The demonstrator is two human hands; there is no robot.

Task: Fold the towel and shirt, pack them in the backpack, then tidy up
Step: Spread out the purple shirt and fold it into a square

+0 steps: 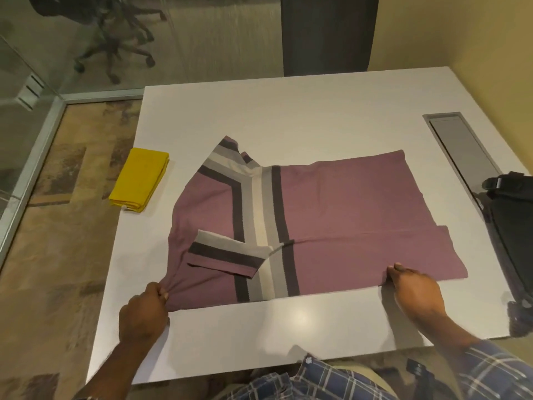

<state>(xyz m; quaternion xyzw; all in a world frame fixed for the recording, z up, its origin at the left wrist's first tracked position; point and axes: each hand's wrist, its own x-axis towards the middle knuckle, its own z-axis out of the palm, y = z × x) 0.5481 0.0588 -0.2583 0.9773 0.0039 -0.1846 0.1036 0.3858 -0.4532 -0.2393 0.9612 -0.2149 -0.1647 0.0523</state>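
White counter [317,111] fills the head view, with glass wall and office chair [115,39] behind. Across its middle lies the mauve shirt [346,203] — striped grey, cream and dark, one sleeve folded in. The left hand [144,310] bunches the shirt's near-left corner in a tight grip; the right hand [415,287] pinches its near edge. Folded yellow towel [140,180] lies left of the shirt, apart — black backpack [513,220] at the right edge.
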